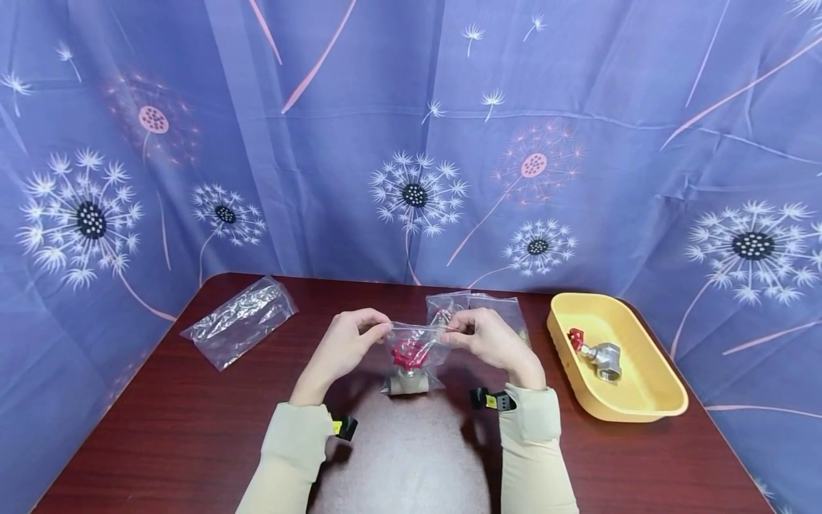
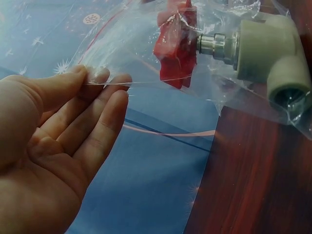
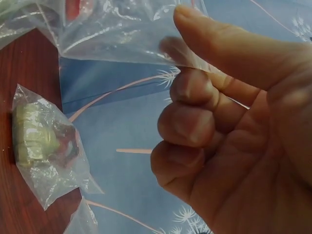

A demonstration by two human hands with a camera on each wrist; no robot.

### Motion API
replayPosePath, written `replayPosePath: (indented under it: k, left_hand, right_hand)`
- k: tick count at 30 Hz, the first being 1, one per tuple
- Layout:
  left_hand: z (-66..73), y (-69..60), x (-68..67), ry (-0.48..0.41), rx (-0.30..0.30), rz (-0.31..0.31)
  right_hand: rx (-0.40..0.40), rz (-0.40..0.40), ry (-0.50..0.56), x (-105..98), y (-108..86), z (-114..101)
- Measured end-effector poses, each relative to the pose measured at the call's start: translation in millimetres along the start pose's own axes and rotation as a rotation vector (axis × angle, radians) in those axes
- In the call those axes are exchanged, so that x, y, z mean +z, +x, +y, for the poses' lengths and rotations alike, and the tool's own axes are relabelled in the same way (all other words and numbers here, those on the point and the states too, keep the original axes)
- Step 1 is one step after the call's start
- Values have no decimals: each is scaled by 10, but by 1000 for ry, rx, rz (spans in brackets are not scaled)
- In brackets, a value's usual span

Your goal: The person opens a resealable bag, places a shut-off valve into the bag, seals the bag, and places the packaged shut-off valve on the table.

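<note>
A clear zip bag (image 1: 399, 343) stands upright at mid-table, with a valve (image 1: 409, 382) inside it. In the left wrist view the valve has a red handwheel (image 2: 178, 48), a silver stem and a pale grey-green body (image 2: 263, 53). My left hand (image 1: 347, 346) pinches the bag's top left corner between thumb and fingertips. At the top right corner my right hand (image 1: 491, 343) pinches the bag's edge between thumb and index finger; its other fingers are curled, as the right wrist view shows (image 3: 219, 107).
Behind the right hand are bagged items; one holds a brass-coloured valve (image 3: 36, 136). A flat clear bag (image 1: 240, 321) lies at the back left. On the right, a yellow tray (image 1: 636, 357) holds a silver valve (image 1: 606, 360) with a red handle. A patterned curtain (image 1: 334, 178) hangs behind the table.
</note>
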State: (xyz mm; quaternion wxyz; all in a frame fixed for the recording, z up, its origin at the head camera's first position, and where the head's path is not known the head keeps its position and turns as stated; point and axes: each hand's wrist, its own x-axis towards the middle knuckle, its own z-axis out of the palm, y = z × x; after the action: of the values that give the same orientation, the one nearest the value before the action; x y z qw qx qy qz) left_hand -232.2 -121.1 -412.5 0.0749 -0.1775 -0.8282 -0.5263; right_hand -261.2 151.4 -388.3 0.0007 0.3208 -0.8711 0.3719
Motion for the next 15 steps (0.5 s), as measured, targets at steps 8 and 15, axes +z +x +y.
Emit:
replayPosePath:
  k: [8, 15]
  left_hand:
    - [21, -5, 5, 19, -6, -5]
    - [-10, -1, 30, 23, 16, -1]
  right_hand:
    - [-44, 40, -1, -1, -8, 48]
    - [-66, 81, -9, 23, 16, 46]
